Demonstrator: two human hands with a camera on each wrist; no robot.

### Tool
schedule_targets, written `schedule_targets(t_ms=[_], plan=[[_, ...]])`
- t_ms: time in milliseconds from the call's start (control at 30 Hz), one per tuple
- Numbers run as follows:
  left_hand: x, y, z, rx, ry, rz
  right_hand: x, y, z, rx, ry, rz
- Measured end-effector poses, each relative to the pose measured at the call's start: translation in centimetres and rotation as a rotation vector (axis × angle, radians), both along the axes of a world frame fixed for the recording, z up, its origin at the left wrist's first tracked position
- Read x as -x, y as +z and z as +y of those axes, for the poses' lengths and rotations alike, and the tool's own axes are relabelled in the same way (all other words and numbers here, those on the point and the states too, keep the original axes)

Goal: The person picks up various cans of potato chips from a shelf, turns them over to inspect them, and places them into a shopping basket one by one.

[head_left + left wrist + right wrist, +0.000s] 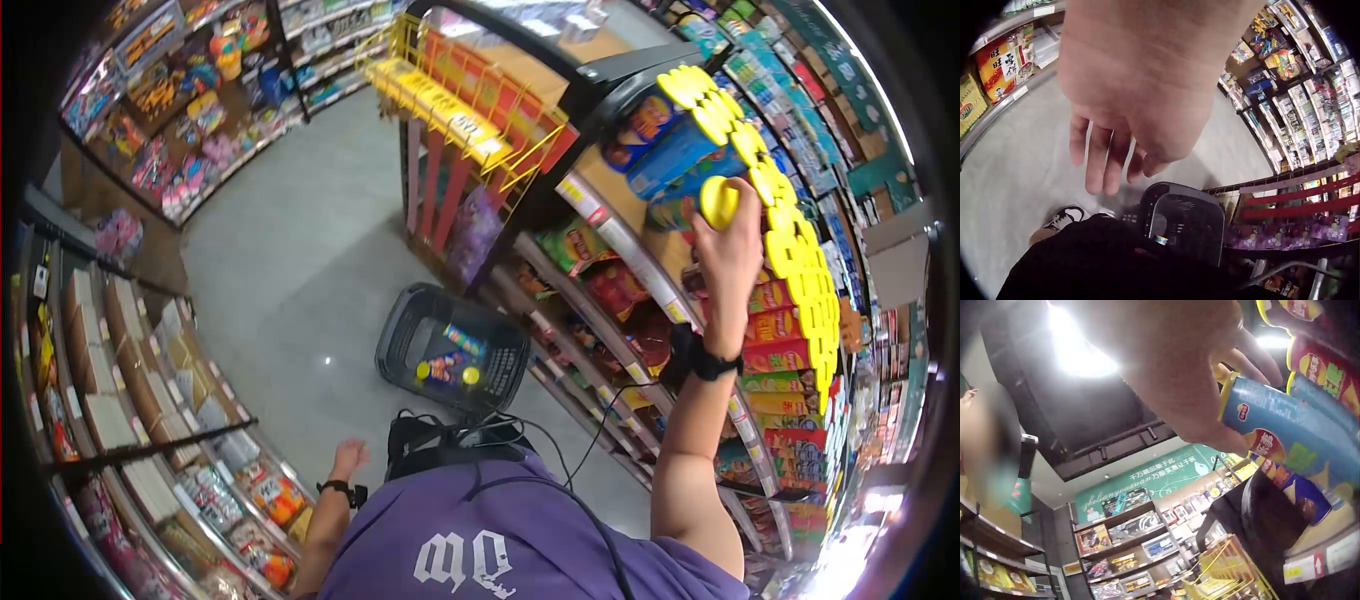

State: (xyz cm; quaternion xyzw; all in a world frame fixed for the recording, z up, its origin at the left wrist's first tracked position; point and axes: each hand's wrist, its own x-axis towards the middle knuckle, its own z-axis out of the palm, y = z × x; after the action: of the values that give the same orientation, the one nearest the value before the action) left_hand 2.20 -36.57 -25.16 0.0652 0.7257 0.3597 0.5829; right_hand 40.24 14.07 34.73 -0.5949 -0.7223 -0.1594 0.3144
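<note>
The right hand (pixel 732 245) grips the yellow-lidded top of a blue chip can (pixel 676 212) at the shelf's front; in the right wrist view the fingers and thumb of that hand (pixel 1172 369) curl round the lid end of the blue can (pixel 1294 428). Behind and beside it stand red cans (pixel 1329 369) and more blue ones (pixel 672 158). The left hand (pixel 350 458) hangs low at the body's left, holding nothing; its fingers (pixel 1099 159) hang loose in the left wrist view. A black basket (pixel 400 368) on the floor holds several cans.
A yellow wire rack (pixel 440 105) is fixed to the shelf end, beyond the basket. Bagged snacks fill the lower shelves (pixel 600 285) under the cans. Other stocked shelves (pixel 150 400) line the left side. Grey floor (pixel 290 250) lies between, and cables hang over the shirt.
</note>
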Motion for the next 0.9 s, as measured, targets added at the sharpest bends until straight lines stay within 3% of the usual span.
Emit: schedule_targets(t_ms=[33,133,167,200,367,467,533,700,800,900], plan=[[-0.5,2.6,0.9,0.043,-0.012,0.012,0.3,-0.2,-1.2,-0.074,0.089,-0.009],[-1.0,1.9,0.4,0.133,-0.052,0.0,1.1,-0.7,-5.5,-0.021,0.211,-0.034],[-1.4,2.6,0.5,0.056,-0.023,-0.026,1.0,-1.0,-6.7,-0.01,0.248,-0.076],[-1.6,3.3,1.0,-0.024,0.004,-0.048,0.9,-1.5,-7.8,0.007,0.239,-0.059],[-2.9,5.7,1.8,0.033,-0.042,-0.008,0.9,-5.4,-10.0,0.024,0.314,0.071],[-3.8,6.2,0.5,0.071,-0.088,-0.009,1.2,-10.9,-9.3,0.34,0.458,0.169],[-4.2,5.7,0.3,0.095,-0.083,-0.025,2.9,-17.1,-8.4,0.566,0.485,0.238],[-5.9,6.6,-1.4,0.126,-0.121,0.002,1.0,-43.1,-8.2,0.918,0.346,0.231],[-6.6,8.2,-2.2,0.215,-0.145,-0.011,-0.8,-55.6,-9.5,0.88,0.261,0.106],[-8.1,8.6,-4.2,0.25,-0.116,0.084,-1.6,-63.6,-10.6,1.022,0.103,0.121]])
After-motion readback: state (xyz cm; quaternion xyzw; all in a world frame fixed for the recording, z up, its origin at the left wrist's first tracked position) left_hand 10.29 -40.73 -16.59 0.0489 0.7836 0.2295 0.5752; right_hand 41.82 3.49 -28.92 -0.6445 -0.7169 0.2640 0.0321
